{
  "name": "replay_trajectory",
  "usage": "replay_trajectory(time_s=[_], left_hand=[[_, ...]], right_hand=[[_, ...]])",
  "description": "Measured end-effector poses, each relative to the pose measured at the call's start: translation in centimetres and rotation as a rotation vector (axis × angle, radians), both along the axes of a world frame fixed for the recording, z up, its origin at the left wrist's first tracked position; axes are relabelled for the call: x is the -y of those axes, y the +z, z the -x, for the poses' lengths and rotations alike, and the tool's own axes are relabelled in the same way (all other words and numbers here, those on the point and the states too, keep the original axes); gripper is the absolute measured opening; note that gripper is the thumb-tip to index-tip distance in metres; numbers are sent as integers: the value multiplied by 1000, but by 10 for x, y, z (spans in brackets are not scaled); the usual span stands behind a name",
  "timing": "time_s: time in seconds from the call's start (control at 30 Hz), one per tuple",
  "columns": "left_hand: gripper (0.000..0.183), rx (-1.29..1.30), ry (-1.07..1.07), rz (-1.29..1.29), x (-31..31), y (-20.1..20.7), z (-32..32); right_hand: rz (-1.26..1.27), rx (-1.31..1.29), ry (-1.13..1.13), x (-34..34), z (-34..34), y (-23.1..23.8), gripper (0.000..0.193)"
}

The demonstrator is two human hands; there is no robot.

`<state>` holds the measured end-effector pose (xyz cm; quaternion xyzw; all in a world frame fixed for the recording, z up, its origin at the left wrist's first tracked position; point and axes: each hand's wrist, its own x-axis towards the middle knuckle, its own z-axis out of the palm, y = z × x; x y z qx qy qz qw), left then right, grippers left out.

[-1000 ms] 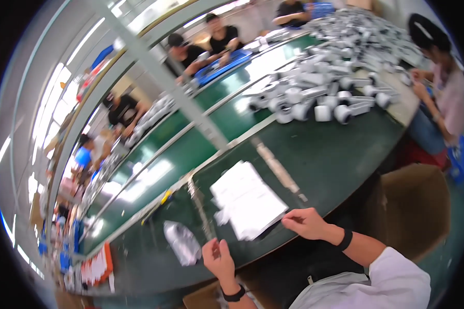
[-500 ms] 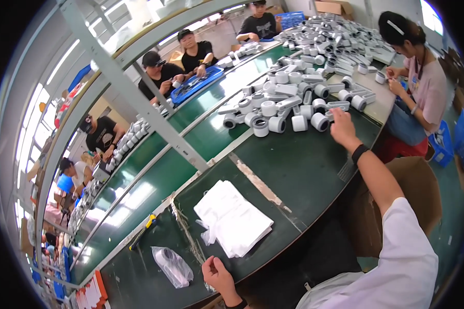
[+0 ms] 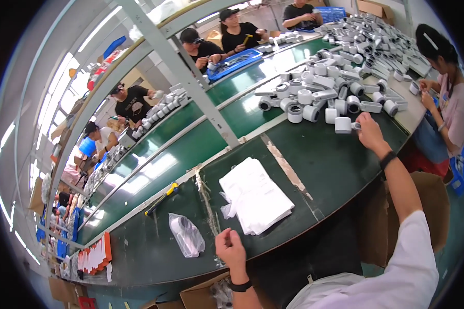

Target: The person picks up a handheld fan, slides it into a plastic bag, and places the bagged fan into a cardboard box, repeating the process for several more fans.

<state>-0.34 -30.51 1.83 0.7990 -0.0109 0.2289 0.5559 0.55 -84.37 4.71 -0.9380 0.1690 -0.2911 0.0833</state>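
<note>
Right hand [image 3: 368, 133] is out at about two o'clock on the green table, fingers closed round a small white plastic part [image 3: 344, 125]. The part is a squat, blocky cylinder, standing on the table top at the near edge of a big heap of white parts [image 3: 340, 77] that runs on toward one o'clock. Left hand [image 3: 231, 250] sits low at six o'clock by the table's near edge, loosely curled, holding nothing that shows. Just at its eleven o'clock lies a stack of clear plastic bags [image 3: 255, 194], flat and slightly fanned.
</note>
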Motion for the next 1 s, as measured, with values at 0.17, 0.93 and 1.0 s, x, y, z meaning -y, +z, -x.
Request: replay_trajectory(time_s=[0.17,0.93,1.0], left_hand=[[26,348,-422,-449,60,63,7],[11,319,-277,-534,73,39,-27],[14,352,-259,-367,75,45,-27]], right_hand=[[-1044,250,485,-72,24,-26,48],[-1749,133,479,-253,58,-45,32],[-1737,136,500,-253,58,-47,33]])
